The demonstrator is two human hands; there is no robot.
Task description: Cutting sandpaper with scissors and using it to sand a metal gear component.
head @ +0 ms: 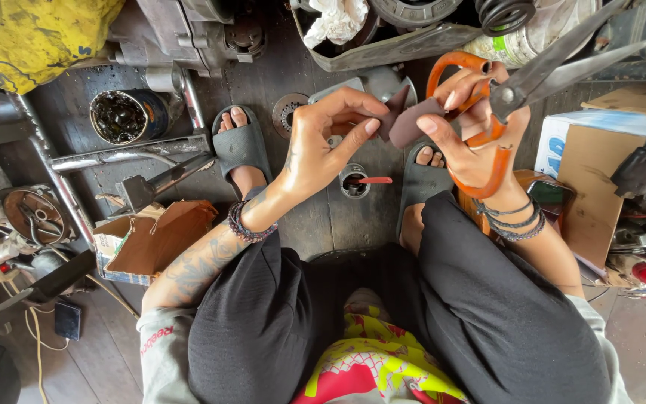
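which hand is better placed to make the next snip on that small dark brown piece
Right. The right hand already has its fingers through the orange handles of the large metal scissors, blades open just beside the small dark brown flat piece. The left hand pinches that piece, so it likely steadies it.

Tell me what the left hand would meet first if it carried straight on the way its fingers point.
The left hand points right, pinching a dark brownish scrap. Past that scrap it would likely meet the right hand holding the orange-handled scissors; depth is hard to judge.
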